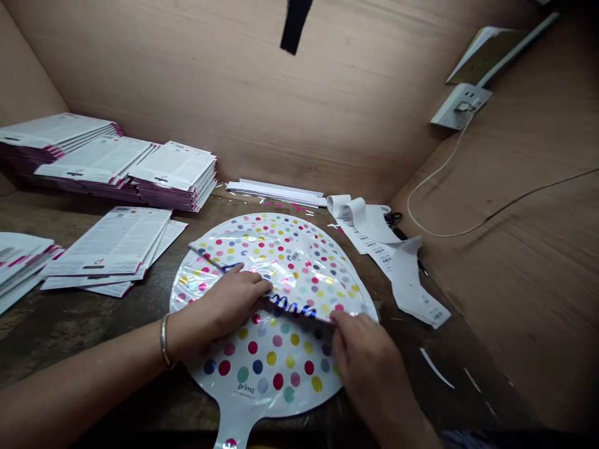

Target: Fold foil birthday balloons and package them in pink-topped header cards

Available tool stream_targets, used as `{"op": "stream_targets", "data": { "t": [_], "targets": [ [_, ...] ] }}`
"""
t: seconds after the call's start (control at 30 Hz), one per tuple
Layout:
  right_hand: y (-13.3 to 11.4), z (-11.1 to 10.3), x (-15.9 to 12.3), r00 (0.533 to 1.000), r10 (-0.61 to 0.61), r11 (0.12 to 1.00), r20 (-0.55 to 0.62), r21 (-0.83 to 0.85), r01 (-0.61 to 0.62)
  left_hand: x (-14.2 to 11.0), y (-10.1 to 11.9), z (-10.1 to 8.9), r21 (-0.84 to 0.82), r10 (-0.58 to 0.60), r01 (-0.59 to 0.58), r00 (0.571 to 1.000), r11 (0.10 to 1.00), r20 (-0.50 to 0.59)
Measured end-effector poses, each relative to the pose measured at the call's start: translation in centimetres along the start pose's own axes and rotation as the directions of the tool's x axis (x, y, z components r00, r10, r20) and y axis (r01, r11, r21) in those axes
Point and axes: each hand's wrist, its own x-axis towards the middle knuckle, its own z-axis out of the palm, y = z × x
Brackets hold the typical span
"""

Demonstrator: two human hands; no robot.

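A round white foil balloon [274,368] with coloured dots lies flat on the worktable, its neck pointing toward me. Its far half is folded over toward me along a crease. My left hand [224,302], a metal bangle on its wrist, presses flat on the folded edge with fingers stretched out. My right hand [362,355] pinches the right end of the folded edge; its fingertips are curled onto the foil.
Stacks of printed cards [173,171] stand at the back left, with looser ones [110,246] nearer. A strip of barcode labels [397,262] and black scissors [394,218] lie to the right. Plywood walls enclose the table; a socket [461,105] and cables hang on the right wall.
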Motion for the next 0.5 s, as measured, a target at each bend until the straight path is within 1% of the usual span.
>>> {"op": "stream_targets", "data": {
  "t": [0.03,0.1,0.13,0.17,0.23,0.27,0.3,0.33,0.37,0.4,0.43,0.5],
  "targets": [
    [-1.6,0.1,-0.7,0.999,-0.039,0.999,-0.019,0.007,0.039,0.0,0.3,0.2,0.003,0.046,-0.046,0.999,0.999,-0.003],
    [-4.2,0.0,-1.6,0.990,-0.141,0.990,0.002,0.018,0.141,-0.3,0.6,0.9,-0.026,0.136,-0.136,0.991,0.990,-0.009],
    [-4.9,-0.3,-1.9,0.983,-0.181,0.983,0.030,0.040,0.180,-0.6,0.6,1.4,-0.056,0.155,-0.156,0.988,0.986,-0.015],
    [-5.0,-0.9,-2.0,0.974,-0.216,0.973,0.068,0.092,0.210,-1.0,0.5,1.7,-0.093,0.142,-0.144,0.989,0.985,-0.032],
    [-3.8,-2.8,-1.9,0.940,-0.292,0.935,0.177,0.259,0.242,-1.9,-0.3,2.2,-0.208,0.047,-0.062,0.996,0.976,-0.077],
    [-2.7,-3.8,-1.7,0.908,-0.349,0.896,0.231,0.366,0.251,-2.4,-0.9,2.2,-0.287,-0.018,-0.011,0.995,0.958,-0.098],
    [-1.3,-4.6,-1.4,0.867,-0.399,0.870,0.300,0.422,0.254,-2.9,-1.4,2.1,-0.375,-0.085,0.038,0.990,0.926,-0.110],
    [0.2,-5.0,-1.1,0.858,-0.399,0.867,0.323,0.438,0.239,-3.4,-1.9,1.8,-0.461,-0.147,0.080,0.983,0.884,-0.110],
    [1.5,-5.0,-0.7,0.867,-0.364,0.884,0.340,0.419,0.206,-4.0,-2.3,1.5,-0.539,-0.196,0.114,0.976,0.835,-0.097],
    [2.6,-4.6,-0.3,0.889,-0.317,0.906,0.332,0.382,0.180,-4.5,-2.6,1.1,-0.602,-0.231,0.141,0.970,0.786,-0.076],
    [3.5,-3.7,0.2,0.914,-0.266,0.925,0.306,0.349,0.152,-5.0,-2.8,0.7,-0.648,-0.254,0.160,0.966,0.745,-0.054],
    [4.4,-1.3,1.1,0.944,-0.216,0.932,0.248,0.340,0.124,-6.0,-2.8,0.0,-0.693,-0.258,0.180,0.966,0.698,-0.009]
  ]
}}
